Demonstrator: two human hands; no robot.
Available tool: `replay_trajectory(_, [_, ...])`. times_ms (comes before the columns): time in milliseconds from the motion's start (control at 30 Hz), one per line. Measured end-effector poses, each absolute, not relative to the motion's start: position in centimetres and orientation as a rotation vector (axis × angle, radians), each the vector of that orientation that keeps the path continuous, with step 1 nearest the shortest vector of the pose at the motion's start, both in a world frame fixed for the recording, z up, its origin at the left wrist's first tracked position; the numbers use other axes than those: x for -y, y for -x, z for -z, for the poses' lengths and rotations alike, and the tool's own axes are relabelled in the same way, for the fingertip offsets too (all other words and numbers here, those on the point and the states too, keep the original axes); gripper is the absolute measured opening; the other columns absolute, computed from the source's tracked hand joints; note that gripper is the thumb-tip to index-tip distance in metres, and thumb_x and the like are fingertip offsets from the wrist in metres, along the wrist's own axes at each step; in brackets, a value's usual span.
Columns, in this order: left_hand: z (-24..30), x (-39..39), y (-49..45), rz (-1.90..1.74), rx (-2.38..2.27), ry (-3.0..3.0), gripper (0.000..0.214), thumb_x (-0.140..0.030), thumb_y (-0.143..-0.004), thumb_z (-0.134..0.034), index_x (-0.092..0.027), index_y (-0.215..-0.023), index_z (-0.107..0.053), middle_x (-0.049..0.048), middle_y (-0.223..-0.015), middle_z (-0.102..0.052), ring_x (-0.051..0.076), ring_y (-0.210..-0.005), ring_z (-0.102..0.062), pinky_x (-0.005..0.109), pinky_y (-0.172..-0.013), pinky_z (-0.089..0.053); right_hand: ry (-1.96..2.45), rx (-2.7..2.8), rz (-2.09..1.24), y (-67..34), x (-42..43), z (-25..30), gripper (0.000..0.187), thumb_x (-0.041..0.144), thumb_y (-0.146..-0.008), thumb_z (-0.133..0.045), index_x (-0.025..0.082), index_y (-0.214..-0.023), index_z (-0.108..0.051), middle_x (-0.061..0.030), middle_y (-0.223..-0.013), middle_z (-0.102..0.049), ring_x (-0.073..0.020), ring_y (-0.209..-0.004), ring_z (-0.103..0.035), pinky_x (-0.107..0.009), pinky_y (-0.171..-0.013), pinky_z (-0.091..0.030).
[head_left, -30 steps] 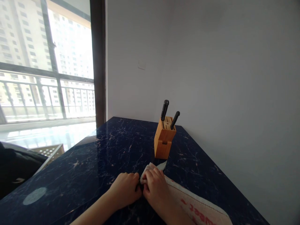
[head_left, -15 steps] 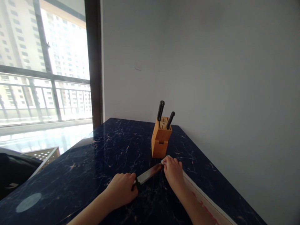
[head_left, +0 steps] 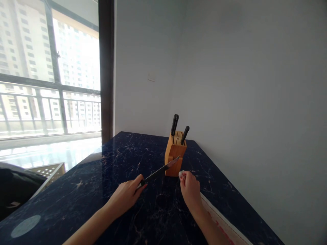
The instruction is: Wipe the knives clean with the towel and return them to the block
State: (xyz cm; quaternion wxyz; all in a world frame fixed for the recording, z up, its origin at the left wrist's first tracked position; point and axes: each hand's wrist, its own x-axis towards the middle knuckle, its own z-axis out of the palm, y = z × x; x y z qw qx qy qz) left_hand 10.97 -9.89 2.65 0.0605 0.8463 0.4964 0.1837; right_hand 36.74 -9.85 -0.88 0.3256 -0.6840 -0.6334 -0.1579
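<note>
My left hand (head_left: 129, 193) is closed round the dark handle of a knife (head_left: 157, 173), whose blade slants up to the right in front of the knife block (head_left: 175, 153). Close to the block's lower right corner, my right hand (head_left: 190, 187) pinches a small white wad (head_left: 181, 174) that looks like cloth or tissue; most of it is hidden in the fingers. The wooden block stands upright, with two black-handled knives, a taller one (head_left: 174, 125) and a shorter one (head_left: 185, 134), in its top slots. The right hand is apart from the blade.
A dark blue marbled table (head_left: 138, 149) spreads under everything. Beneath my right forearm lies a pale cloth (head_left: 217, 217) with red marks. A whitish round patch (head_left: 25, 226) is at the table's lower left. A black item (head_left: 15, 187) and a lattice-topped piece (head_left: 51, 172) stand beyond the left edge.
The knife's tip has come away from the white wad in my right hand and risen in front of the block. The blade has turned more edge-on. My left hand has shifted slightly left and up.
</note>
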Motion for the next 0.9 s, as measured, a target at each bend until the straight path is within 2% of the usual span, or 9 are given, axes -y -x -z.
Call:
replay_trajectory(200, [-2.0,9.8,-11.3,-0.84,-1.516,-2.485,0.021,-0.041,-0.091,-0.029,-0.025,-0.099,-0.041,0.0012,-0.093,-0.061,0.018,-0.084,-0.06,0.025,-0.07,-0.041,1.77,1.719,0.36,-35.8,10.2,0.7,0.018,0.008,-0.077,-0.041,0.02,-0.088,-0.048,-0.0026,-0.087,-0.059,-0.0176,-0.08,-0.054,-0.029,-0.069,-0.03])
replay_trajectory(300, [-2.0,9.9,-11.3,-0.918,-1.452,-2.493,0.025,-0.039,-0.092,-0.024,-0.024,-0.097,-0.043,0.0033,-0.096,-0.058,0.017,-0.086,-0.058,0.026,-0.073,-0.041,1.757,1.744,0.342,-35.4,10.5,0.5,0.018,0.006,-0.076,-0.042,0.02,-0.085,-0.049,-0.0018,-0.085,-0.058,-0.0177,-0.08,-0.052,-0.029,-0.069,-0.029])
replay_trajectory(567, [-1.7,10.1,-11.3,-0.703,-1.384,-2.532,0.01,-0.033,-0.091,-0.031,-0.024,-0.092,-0.037,-0.0017,-0.08,-0.061,0.017,-0.07,-0.061,0.023,-0.059,-0.037,1.703,1.774,0.279,-34.6,11.1,0.2,0.019,0.004,-0.07,-0.045,0.021,-0.076,-0.049,0.0005,-0.077,-0.058,-0.0166,-0.076,-0.049,-0.029,-0.069,-0.026])
replay_trajectory(767, [-0.9,9.6,-11.3,-0.505,-1.514,-2.515,0.017,-0.033,-0.09,-0.031,-0.022,-0.104,-0.034,0.0037,-0.088,-0.064,0.021,-0.081,-0.062,0.026,-0.065,-0.039,1.714,1.766,0.248,-33.7,11.7,-0.4,0.018,0.005,-0.061,-0.048,0.02,-0.07,-0.046,0.0022,-0.069,-0.055,-0.0161,-0.071,-0.047,-0.029,-0.068,-0.026])
replay_trajectory(900, [0.0,9.6,-11.5,-0.42,-1.448,-2.506,0.019,-0.032,-0.089,-0.031,-0.021,-0.104,-0.037,0.0051,-0.085,-0.064,0.021,-0.079,-0.062,0.027,-0.064,-0.04,1.632,1.764,0.241,-32.6,12.3,-0.8,0.019,0.004,-0.063,-0.047,0.02,-0.072,-0.045,0.0018,-0.072,-0.054,-0.0165,-0.072,-0.046,-0.03,-0.07,-0.027])
